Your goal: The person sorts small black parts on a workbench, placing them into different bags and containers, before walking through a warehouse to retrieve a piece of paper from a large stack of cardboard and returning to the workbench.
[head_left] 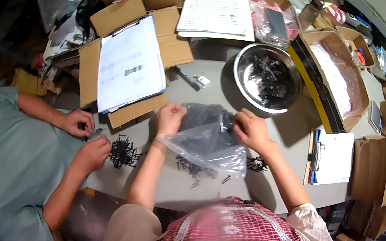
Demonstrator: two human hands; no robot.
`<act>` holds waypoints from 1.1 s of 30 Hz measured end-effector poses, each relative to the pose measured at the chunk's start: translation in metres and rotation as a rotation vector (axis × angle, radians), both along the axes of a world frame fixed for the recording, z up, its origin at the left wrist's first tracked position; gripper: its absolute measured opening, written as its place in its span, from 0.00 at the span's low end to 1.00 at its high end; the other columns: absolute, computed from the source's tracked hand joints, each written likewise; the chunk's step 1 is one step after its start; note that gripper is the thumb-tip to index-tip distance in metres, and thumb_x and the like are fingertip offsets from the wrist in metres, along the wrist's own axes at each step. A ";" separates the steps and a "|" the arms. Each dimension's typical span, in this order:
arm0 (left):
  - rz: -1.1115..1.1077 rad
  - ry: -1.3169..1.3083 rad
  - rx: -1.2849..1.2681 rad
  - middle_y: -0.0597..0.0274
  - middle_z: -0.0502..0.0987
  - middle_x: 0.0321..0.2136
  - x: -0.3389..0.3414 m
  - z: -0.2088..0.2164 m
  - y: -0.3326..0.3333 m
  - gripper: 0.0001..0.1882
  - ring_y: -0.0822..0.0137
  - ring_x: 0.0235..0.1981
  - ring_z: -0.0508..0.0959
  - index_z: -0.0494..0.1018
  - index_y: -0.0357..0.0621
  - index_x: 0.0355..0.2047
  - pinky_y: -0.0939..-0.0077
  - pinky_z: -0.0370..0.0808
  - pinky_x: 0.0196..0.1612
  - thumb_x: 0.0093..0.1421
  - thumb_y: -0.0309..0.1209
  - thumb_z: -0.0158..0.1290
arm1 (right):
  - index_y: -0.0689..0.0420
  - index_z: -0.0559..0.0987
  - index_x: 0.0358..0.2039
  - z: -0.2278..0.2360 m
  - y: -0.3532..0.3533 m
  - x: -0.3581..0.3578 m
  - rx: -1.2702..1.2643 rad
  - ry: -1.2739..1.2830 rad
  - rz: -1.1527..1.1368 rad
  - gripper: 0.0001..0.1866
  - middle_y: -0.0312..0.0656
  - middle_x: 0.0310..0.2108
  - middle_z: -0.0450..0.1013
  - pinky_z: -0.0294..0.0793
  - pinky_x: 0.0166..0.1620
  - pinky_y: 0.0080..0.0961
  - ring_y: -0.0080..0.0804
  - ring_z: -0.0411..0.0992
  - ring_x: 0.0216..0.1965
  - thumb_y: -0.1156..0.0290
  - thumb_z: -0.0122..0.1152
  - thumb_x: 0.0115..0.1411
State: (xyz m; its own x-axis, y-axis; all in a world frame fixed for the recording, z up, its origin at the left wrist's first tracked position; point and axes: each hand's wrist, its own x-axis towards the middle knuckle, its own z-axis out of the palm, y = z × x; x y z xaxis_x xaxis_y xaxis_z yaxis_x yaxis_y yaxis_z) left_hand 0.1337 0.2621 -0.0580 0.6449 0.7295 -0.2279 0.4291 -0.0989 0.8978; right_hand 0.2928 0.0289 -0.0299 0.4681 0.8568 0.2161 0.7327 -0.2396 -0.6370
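Together we hold a clear plastic bag (206,145) over the grey table (173,186): left hand (170,118) pinches its top edge, right hand (251,131) grips its side. Black screws (193,167) lie beneath; more dark parts fill the steel bowl (268,78).

**Even overhead light, soft focus, heavy fisheye bend**

Light is moderate and falls from above, brightest on the white papers (129,64), which wash out. The steel bowl (268,78) throws glare off its rim. Short shadows lie on the grey bench (172,181) beside the forearms. The near apron (222,229) is blurred. Edges curve sharply into a black vignette; corners are dim.
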 end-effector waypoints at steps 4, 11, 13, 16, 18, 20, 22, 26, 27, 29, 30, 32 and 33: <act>-0.056 -0.098 0.602 0.58 0.73 0.22 0.001 0.022 -0.023 0.05 0.60 0.23 0.73 0.73 0.38 0.24 0.71 0.70 0.28 0.53 0.24 0.58 | 0.57 0.75 0.30 0.001 -0.013 0.002 -0.015 0.047 -0.130 0.05 0.43 0.28 0.71 0.73 0.30 0.38 0.46 0.73 0.26 0.71 0.60 0.57; -0.076 -0.232 0.830 0.59 0.70 0.21 -0.027 0.051 -0.040 0.07 0.59 0.24 0.70 0.70 0.40 0.20 0.67 0.67 0.27 0.47 0.19 0.58 | 0.57 0.76 0.30 0.000 -0.026 -0.010 0.108 0.012 -0.197 0.04 0.42 0.27 0.69 0.71 0.27 0.35 0.44 0.72 0.23 0.72 0.62 0.57; -0.035 -0.243 0.869 0.60 0.70 0.21 -0.033 0.050 -0.043 0.07 0.58 0.25 0.70 0.70 0.40 0.21 0.67 0.67 0.27 0.45 0.18 0.57 | 0.57 0.76 0.30 0.003 -0.028 -0.011 0.135 -0.020 -0.225 0.04 0.42 0.26 0.69 0.70 0.25 0.34 0.43 0.71 0.22 0.72 0.62 0.57; 0.030 -0.259 0.902 0.60 0.70 0.21 -0.039 0.056 -0.048 0.07 0.58 0.25 0.69 0.70 0.41 0.21 0.68 0.68 0.27 0.44 0.17 0.57 | 0.56 0.77 0.31 0.017 -0.021 -0.013 0.185 -0.060 -0.232 0.04 0.41 0.25 0.69 0.69 0.24 0.32 0.40 0.71 0.20 0.74 0.63 0.57; 0.058 -0.257 0.889 0.60 0.70 0.21 -0.040 0.054 -0.047 0.07 0.58 0.25 0.69 0.70 0.41 0.21 0.67 0.68 0.28 0.44 0.17 0.56 | 0.57 0.77 0.31 0.026 -0.015 -0.011 0.209 -0.090 -0.215 0.04 0.41 0.25 0.69 0.69 0.23 0.32 0.38 0.71 0.19 0.76 0.64 0.57; 0.033 -0.259 0.882 0.60 0.70 0.22 -0.044 0.051 -0.048 0.07 0.58 0.25 0.70 0.71 0.41 0.23 0.68 0.68 0.27 0.45 0.17 0.57 | 0.57 0.77 0.31 0.024 -0.016 -0.011 0.198 -0.116 -0.169 0.04 0.41 0.25 0.68 0.69 0.23 0.32 0.38 0.70 0.19 0.76 0.64 0.57; 0.023 -0.261 0.807 0.63 0.72 0.22 -0.048 0.046 -0.047 0.06 0.63 0.25 0.71 0.72 0.41 0.24 0.70 0.68 0.27 0.49 0.18 0.57 | 0.57 0.77 0.32 0.021 -0.020 -0.010 0.173 -0.084 -0.135 0.03 0.40 0.25 0.68 0.69 0.24 0.30 0.37 0.70 0.20 0.75 0.64 0.57; 0.152 -0.220 -0.338 0.71 0.74 0.26 -0.051 0.025 -0.038 0.15 0.79 0.27 0.72 0.75 0.41 0.31 0.84 0.69 0.30 0.69 0.39 0.49 | 0.59 0.80 0.31 0.012 -0.021 -0.008 0.032 0.310 -0.271 0.05 0.40 0.27 0.69 0.69 0.29 0.26 0.29 0.69 0.24 0.71 0.65 0.58; 0.205 -0.166 -0.546 0.68 0.75 0.25 -0.047 0.024 -0.031 0.20 0.77 0.27 0.73 0.75 0.41 0.30 0.84 0.68 0.29 0.68 0.46 0.49 | 0.60 0.80 0.31 0.005 -0.021 -0.008 0.085 0.378 -0.280 0.06 0.39 0.28 0.69 0.68 0.30 0.25 0.28 0.69 0.25 0.71 0.65 0.58; 0.156 -0.057 -0.654 0.65 0.73 0.20 -0.032 0.034 -0.014 0.22 0.76 0.21 0.72 0.74 0.41 0.29 0.82 0.67 0.24 0.67 0.49 0.49 | 0.61 0.80 0.31 -0.016 -0.020 -0.008 0.202 0.512 -0.293 0.07 0.39 0.30 0.70 0.68 0.30 0.24 0.26 0.68 0.27 0.70 0.65 0.58; 0.077 -0.008 -0.687 0.65 0.73 0.19 -0.027 0.029 -0.003 0.22 0.77 0.20 0.71 0.74 0.41 0.28 0.82 0.66 0.23 0.67 0.49 0.49 | 0.60 0.81 0.31 -0.021 -0.021 -0.006 0.192 0.555 -0.304 0.08 0.37 0.34 0.70 0.66 0.30 0.22 0.22 0.67 0.29 0.69 0.65 0.59; -0.075 0.093 -0.747 0.66 0.72 0.18 -0.024 0.013 0.010 0.22 0.77 0.18 0.70 0.74 0.42 0.28 0.82 0.65 0.21 0.67 0.48 0.49 | 0.59 0.80 0.31 -0.018 -0.019 -0.002 0.150 0.931 -0.399 0.08 0.34 0.31 0.70 0.64 0.28 0.20 0.19 0.66 0.28 0.68 0.66 0.59; -0.054 0.046 -0.669 0.67 0.71 0.17 -0.023 0.011 0.009 0.21 0.78 0.16 0.68 0.72 0.44 0.26 0.82 0.63 0.19 0.67 0.48 0.50 | 0.59 0.80 0.31 -0.017 -0.018 0.001 0.128 1.119 -0.451 0.08 0.33 0.30 0.70 0.63 0.28 0.19 0.18 0.65 0.27 0.68 0.66 0.59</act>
State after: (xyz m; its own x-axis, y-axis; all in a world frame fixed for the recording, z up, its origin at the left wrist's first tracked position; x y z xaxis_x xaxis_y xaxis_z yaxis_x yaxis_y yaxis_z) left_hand 0.1110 0.2706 -0.0472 0.6551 0.3883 -0.6481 0.4788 0.4503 0.7537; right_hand 0.2942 0.0114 -0.0473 0.7006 0.5711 -0.4278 -0.3711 -0.2203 -0.9021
